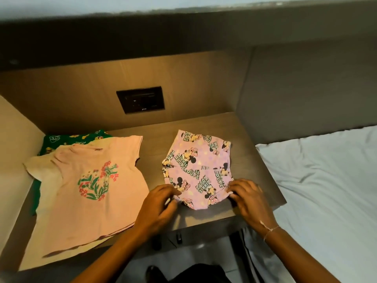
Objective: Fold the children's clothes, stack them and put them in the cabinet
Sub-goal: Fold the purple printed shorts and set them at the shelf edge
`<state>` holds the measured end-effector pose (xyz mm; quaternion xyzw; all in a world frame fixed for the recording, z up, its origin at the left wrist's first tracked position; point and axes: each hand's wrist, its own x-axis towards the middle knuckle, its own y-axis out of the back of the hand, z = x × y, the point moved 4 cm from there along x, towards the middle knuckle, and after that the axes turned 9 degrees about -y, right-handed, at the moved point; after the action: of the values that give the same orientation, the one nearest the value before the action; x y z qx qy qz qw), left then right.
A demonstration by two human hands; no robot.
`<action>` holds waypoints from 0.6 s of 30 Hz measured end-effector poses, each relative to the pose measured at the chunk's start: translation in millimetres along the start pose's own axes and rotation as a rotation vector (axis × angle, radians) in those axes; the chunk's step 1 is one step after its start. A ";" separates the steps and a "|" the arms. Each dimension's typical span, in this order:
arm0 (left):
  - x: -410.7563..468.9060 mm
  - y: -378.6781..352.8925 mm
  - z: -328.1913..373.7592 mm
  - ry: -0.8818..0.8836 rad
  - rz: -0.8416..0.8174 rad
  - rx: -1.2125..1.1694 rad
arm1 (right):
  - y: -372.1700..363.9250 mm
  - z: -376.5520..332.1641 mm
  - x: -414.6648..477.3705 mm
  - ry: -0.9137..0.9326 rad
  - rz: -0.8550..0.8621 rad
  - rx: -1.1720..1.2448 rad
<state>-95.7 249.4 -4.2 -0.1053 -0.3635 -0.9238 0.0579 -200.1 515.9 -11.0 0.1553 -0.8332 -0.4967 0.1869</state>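
Observation:
A small lilac garment (199, 170) printed with cartoon mice lies on the wooden table (155, 139), right of middle. My left hand (161, 203) pinches its near left corner and my right hand (247, 198) pinches its near right corner, both at the near edge. Left of it a pink T-shirt (89, 188) with a flower print lies spread flat, its hem hanging over the table's front edge. Under the T-shirt a green printed garment (67, 139) sticks out at the back left.
A dark socket panel (140, 99) is set in the wooden back wall. A wooden side wall closes the table's left. A bed with a white sheet (326, 180) adjoins the table on the right. Dark floor and dark objects lie below the front edge.

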 end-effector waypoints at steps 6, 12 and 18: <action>35.6 28.9 13.3 0.189 0.203 -0.495 | 37.0 -22.1 -7.4 -0.128 0.141 0.289; 140.9 5.3 0.9 0.340 0.049 -0.398 | 32.4 -0.2 33.5 -0.441 0.164 0.173; 156.9 -13.3 1.5 0.254 -0.021 0.243 | 15.3 5.2 50.0 -0.423 0.110 -0.017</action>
<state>-250.3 255.4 25.3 0.0237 -0.4632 -0.8796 0.1059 -247.8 504.7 8.2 0.0005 -0.8568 -0.5144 0.0362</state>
